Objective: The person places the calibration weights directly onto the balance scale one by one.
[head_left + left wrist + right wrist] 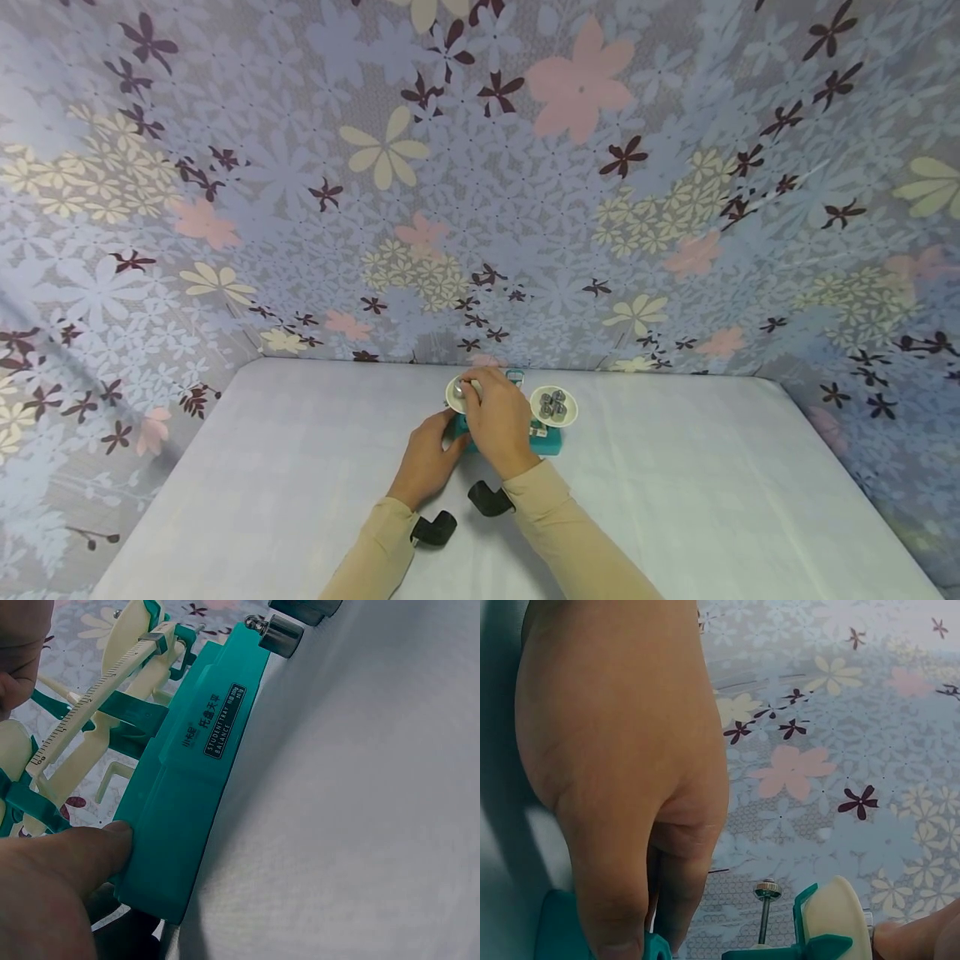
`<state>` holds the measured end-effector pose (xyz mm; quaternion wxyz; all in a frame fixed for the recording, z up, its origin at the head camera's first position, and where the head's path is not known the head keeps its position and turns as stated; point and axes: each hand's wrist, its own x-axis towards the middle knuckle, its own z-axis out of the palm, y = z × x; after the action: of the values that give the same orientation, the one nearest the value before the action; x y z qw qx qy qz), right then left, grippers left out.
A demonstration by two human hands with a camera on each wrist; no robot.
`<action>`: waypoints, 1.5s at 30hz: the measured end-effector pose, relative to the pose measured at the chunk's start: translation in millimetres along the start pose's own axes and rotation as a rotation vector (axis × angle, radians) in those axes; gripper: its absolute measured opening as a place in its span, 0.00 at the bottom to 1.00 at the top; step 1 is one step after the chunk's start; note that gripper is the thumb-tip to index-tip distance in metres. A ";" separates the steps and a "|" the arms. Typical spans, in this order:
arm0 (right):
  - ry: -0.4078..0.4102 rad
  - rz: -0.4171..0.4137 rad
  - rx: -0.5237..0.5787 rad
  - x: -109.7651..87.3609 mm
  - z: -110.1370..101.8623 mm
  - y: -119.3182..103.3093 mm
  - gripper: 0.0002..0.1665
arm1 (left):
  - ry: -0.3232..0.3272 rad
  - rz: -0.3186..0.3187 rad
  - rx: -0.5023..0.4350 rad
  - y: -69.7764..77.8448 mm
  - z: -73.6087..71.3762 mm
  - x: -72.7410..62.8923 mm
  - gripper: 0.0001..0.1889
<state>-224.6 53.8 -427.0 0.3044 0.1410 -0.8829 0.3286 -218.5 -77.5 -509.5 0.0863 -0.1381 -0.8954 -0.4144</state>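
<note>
A teal tray balance with cream pans stands near the back edge of the table. My left hand grips the left end of its base; the thumb lies against the front face, and the fingers are hidden behind. Over the left pan, my right hand pinches a small silvery metal object, whose exact kind I cannot tell. Several small grey metal pieces lie in the right pan. The graduated beam shows in the left wrist view, the balance's threaded nut in the right wrist view.
A pale cloth covers the table. Flower-patterned fabric rises behind it and at both sides. Beneath the wrists sit black cameras. At the top of the left wrist view, a shiny metal cylinder overlaps the base's far end.
</note>
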 end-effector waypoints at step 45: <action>-0.060 0.034 0.188 -16.1 -42.9 13.3 0.10 | -0.030 -0.042 0.004 1.5 -1.0 -0.7 0.28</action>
<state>-198.9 93.1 -418.1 0.2574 0.1637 -0.8592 0.4108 -217.4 -77.5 -508.0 0.0643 -0.1253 -0.9002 -0.4121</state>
